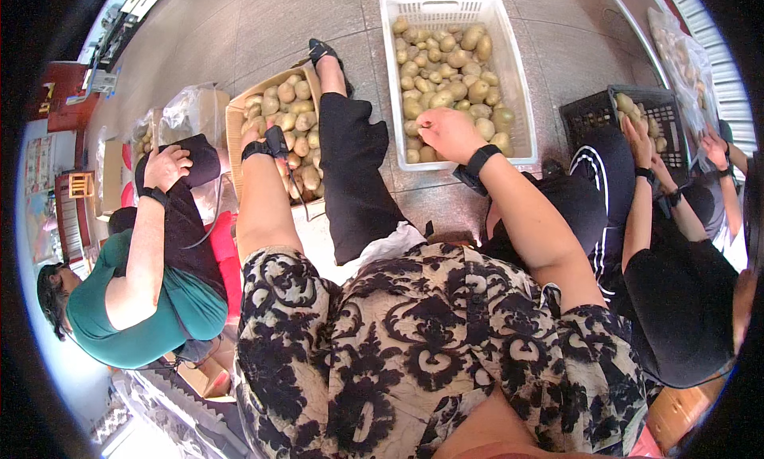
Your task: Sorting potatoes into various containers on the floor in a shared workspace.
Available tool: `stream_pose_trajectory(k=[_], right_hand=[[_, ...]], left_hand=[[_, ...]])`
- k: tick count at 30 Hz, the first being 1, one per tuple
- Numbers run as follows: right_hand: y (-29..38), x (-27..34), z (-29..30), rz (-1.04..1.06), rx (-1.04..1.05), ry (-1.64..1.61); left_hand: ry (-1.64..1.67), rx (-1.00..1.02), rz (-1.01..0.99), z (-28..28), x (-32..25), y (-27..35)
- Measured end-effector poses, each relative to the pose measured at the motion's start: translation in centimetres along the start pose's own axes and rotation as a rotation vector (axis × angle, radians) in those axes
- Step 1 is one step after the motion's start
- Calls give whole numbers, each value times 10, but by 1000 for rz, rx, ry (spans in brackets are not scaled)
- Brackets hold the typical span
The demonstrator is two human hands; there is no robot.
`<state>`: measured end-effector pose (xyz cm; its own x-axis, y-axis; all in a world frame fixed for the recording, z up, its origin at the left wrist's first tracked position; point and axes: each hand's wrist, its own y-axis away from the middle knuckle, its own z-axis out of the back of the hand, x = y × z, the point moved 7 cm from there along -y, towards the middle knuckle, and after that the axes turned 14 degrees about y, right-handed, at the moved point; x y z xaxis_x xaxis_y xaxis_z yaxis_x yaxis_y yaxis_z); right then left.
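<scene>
My right hand [452,132] hangs over the near end of a white plastic crate [525,109], its fingers curled in. Whether a potato is inside the curl is hidden. Potatoes [457,90] of mixed sizes fill the crate's floor. To the left, my left hand [253,135] is at the left side of a cardboard box [233,142] heaped with potatoes [287,122]. Its fingers are mostly hidden, so its grip does not show. Both wrists wear black straps, the left one with a small device [276,141] and a cable.
My outstretched leg [352,160] lies between box and crate. At left sits a person in green [143,315], near a plastic bag [191,109]. On the right, other people's hands [638,139] reach to a black crate [588,112] holding potatoes. A filled clear sack [680,65] stands beyond.
</scene>
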<state>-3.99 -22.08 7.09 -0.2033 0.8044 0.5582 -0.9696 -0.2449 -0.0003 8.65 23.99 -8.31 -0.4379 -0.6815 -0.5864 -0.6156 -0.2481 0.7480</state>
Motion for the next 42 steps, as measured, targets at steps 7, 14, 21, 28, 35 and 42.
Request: stream_pose_trajectory(k=[7,14,21,28,35,42], right_hand=[[0,-1,-8,0,49,-9],[1,-2,-12,-28,68,-45],[-1,-4,-16,30,84,14],[4,-18,-40,82,137,135],[5,-21,-35,16,108,80],[10,-96,-11,-522,63,182]], left_hand=[[-1275,-128,-490,34,-43,-53],[-1672,-356,-620,4,-35,7],[-587,-126,-454,-16,-10,-4],[494,278,304,-128,92,83],[235,412,446,-190,202,158],[-169,430,341,-180,253,175]])
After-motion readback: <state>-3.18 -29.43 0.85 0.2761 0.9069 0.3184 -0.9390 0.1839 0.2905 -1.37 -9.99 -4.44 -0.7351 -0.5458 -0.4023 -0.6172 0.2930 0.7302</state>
